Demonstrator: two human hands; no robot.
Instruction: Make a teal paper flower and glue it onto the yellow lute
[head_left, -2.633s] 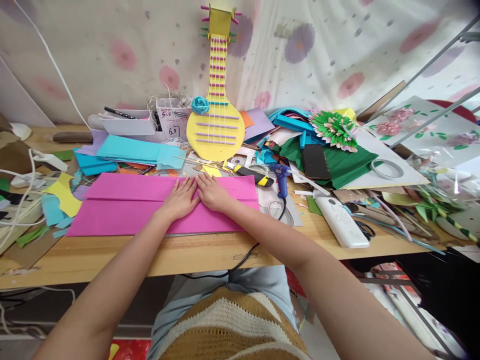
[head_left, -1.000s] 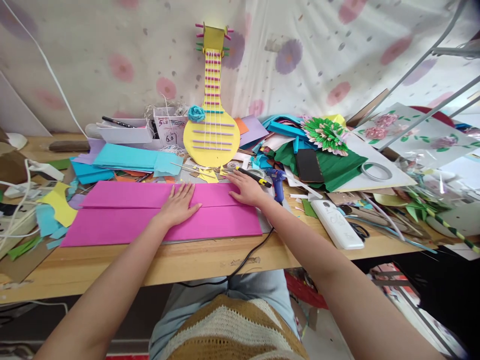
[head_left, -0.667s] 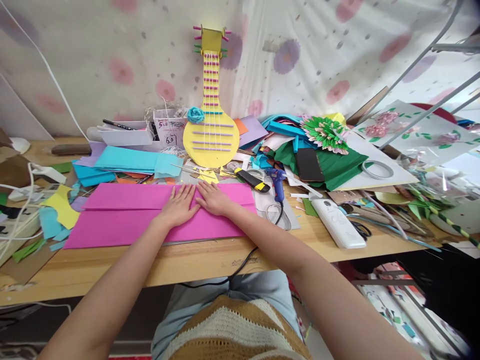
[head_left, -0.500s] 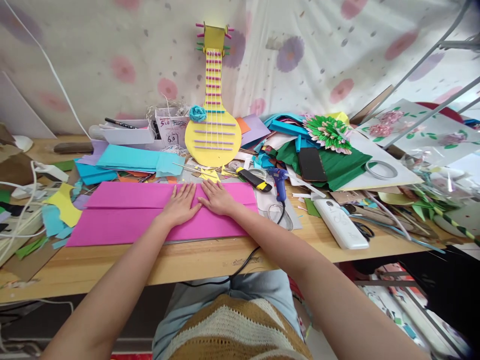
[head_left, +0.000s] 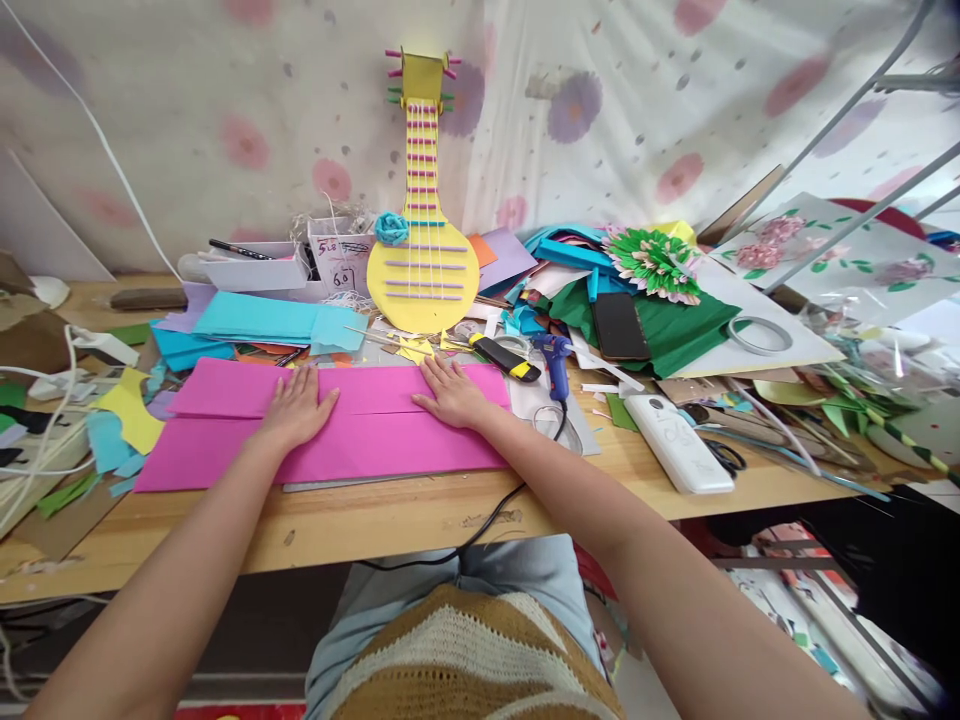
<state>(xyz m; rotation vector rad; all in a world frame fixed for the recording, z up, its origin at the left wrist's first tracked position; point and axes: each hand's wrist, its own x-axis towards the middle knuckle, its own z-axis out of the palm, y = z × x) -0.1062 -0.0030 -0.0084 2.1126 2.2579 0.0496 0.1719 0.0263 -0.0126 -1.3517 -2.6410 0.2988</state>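
Observation:
A long magenta sheet of craft paper [head_left: 375, 437] lies across the front of the wooden table, with a fold or overlapping edge running along its length. My left hand [head_left: 296, 408] rests flat on its left-middle part, fingers spread. Farther right, my right hand [head_left: 452, 393] lies flat on the same sheet, its fingers also apart. Neither hand grips anything. Just beyond the right hand are a black and yellow utility knife [head_left: 505, 357] and a blue glue gun [head_left: 554, 365] with its black cord.
A yellow paper lute [head_left: 424, 270] leans on the curtain behind. Turquoise paper [head_left: 259, 318] sits back left. On the right lie a phone [head_left: 621, 326], a white power bank [head_left: 679, 443], a tape roll [head_left: 760, 336] and green paper [head_left: 679, 330]. Paper scraps crowd the left end.
My left hand has slid leftward along the magenta paper and my right hand a little to the right, so they are farther apart. Both stay flat.

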